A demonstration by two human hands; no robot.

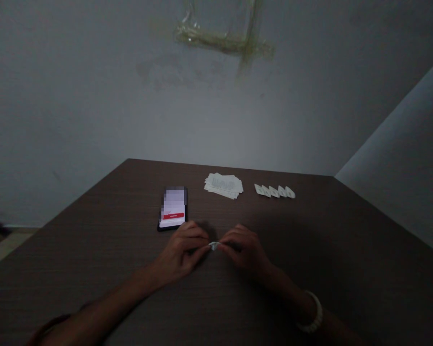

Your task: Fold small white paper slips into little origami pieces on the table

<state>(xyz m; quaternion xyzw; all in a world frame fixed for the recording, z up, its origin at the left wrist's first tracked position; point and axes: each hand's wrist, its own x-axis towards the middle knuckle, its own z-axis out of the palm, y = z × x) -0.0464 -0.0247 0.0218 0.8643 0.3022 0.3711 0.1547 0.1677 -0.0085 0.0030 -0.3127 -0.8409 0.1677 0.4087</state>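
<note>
My left hand (184, 250) and my right hand (243, 250) rest close together on the dark wooden table (346, 269), fingers curled. Between their fingertips they pinch a small folded piece of white paper (214, 245). A white bracelet (312, 315) circles my right wrist. Most of the paper is hidden by the fingers.
A phone (173, 208) with a lit screen lies just beyond my left hand. Farther back sits a loose stack of small paper sheets (223, 185). To its right lies a row of several folded paper pieces (274, 191). A grey wall with old tape marks stands behind the table.
</note>
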